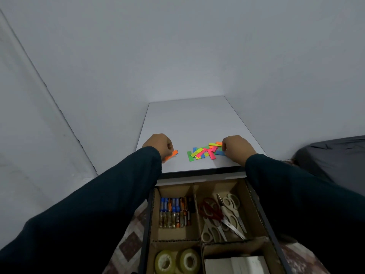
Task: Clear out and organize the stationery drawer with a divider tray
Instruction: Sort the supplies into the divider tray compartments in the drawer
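Left hand: the left hand (158, 144) is sitting on the white table top (189, 119), near its left edge. Its fingers are curling in and pinching a few orange paper strips (170, 155), with a bit of blue peeking out at the far end.

Right hand: the right hand (236, 146) is sitting on the table near the right side. Its fingers are curling down and touching the edge of the pile; I cannot tell if it is pinching a strip.

Paper pile: a messy pile of colored strips (205, 152) is lying between the two hands. Green, yellow, pink, blue and orange ones are crossing over each other.

Drawer: the open drawer (146, 224) is sticking out below the table edge, with a brown cardboard divider tray (197, 210) sitting inside it.

Back left box: batteries (174, 212) are lying side by side in rows.

Back right box: scissors (221, 216) are piling up, one red pair and some cream ones.

Front left box: two tape rolls (176, 261) are standing next to each other.

Front right box: something white (237, 264) is lying there; I cannot tell what it is.

Sleeves: both arms are wearing dark sleeves (98, 204).
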